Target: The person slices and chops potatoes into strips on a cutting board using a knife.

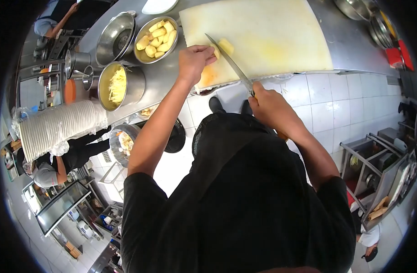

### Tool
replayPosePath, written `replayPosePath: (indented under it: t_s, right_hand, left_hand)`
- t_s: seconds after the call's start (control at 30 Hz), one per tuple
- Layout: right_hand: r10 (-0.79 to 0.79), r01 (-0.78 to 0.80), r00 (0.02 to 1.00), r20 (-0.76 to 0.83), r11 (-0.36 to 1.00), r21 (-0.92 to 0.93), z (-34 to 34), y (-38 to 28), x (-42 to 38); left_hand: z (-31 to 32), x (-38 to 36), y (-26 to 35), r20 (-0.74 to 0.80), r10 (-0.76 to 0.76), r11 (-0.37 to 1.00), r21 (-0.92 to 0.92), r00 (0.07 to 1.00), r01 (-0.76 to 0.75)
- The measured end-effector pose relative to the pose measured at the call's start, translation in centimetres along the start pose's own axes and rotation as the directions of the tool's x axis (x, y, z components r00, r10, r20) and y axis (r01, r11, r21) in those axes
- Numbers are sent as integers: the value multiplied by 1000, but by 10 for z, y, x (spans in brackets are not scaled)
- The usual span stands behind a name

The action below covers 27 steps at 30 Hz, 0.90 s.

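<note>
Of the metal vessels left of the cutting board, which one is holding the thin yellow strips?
The deep pot beside the stacked white dishes; the bowl next to the cutting board holds thick chunks instead.

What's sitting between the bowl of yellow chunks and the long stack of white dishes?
A metal pot of yellow shreds stands between the bowl and the stack, as the head view shows.

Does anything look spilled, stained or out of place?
The cutting board has an orange patch near the left hand and yellowish blotches, discolouring its pale surface. Some shreds seem to overhang their pot.
</note>
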State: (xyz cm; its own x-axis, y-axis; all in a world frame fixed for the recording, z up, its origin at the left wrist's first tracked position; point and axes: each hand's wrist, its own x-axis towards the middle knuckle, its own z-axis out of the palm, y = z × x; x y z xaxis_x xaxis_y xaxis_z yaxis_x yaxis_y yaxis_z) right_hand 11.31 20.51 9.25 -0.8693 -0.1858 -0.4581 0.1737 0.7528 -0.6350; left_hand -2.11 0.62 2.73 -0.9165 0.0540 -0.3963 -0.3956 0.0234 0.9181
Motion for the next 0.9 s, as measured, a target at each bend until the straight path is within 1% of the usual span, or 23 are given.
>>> replayPosePath:
  t_s: [0.1,0.2,0.3,0.4,0.5,0.57,0.67,0.87,0.9]
  right_hand:
    - [-1,1,1000,3,1000,-19,-3,-3,-6]
    - [-3,3,1000,1,1000,-25,-6,-3,-13]
    - [-8,8,1000,-6,1000,-23,-5,1,-18]
    - [-33,33,998,-44,999,-3,2,7,-18]
    - [-37,38,995,-93,999,13,10,12,-19]
    - [-29,31,994,-102,999,17,12,11,-21]
    - [-26,27,994,-102,1000,7,13,11,-23]
    - [-20,20,999,-44,1000,-1,2,1,-26]
    - [-51,52,996,-72,999,2,5,3,-23]
  left_hand:
    - [1,0,-4,-30,15,992,-124,999,-18]
    - [3,-2,-7,-34,-18,987,-159,999,12]
    - [4,-2,-14,-63,12,987,-161,998,-22]
    - [8,-5,-16,-83,45,990,-126,996,-55]
    - [9,-5,-26,-111,109,977,-172,988,-127]
    - [9,-4,-30,-125,121,975,-169,985,-141]
    - [9,-5,-32,-128,143,972,-168,981,-163]
    - [12,-8,-29,-141,162,973,-140,977,-182]
    - [13,-9,-28,-143,158,976,-130,977,-177]
